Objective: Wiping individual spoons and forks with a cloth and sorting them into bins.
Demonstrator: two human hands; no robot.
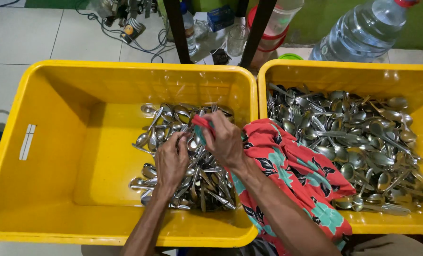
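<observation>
Two yellow crates sit side by side on a tiled floor, and the left crate (55,142) serves as the landmark here. Its right half holds a loose heap of spoons (188,175) and forks, piled toward the wall it shares with the right crate (410,76), which is filled almost across with more cutlery (358,142). A red floral cloth (297,170) drapes over that shared wall, one end lying on the cutlery and the other gathered up over the heap in the left crate, so it is within reach of both loads. The right hand (225,142) is raised over the heap, its fingers pinched around a bunched corner of the cloth and, it seems, a fork (214,108) whose tines stick up just above the knuckles; holding it wrapped this way suits rubbing the metal dry. The left hand (171,161) hovers just left of the right hand, fingers curled and pressed toward the same piece, apparently steadying its lower end, though the exact contact is hidden. The left half of the left crate is bare plastic. Beyond the far wall of the left crate stand dark table legs (178,31), tangled cables (135,38), a glass (236,39) and, farther right, a large water bottle (363,31).
</observation>
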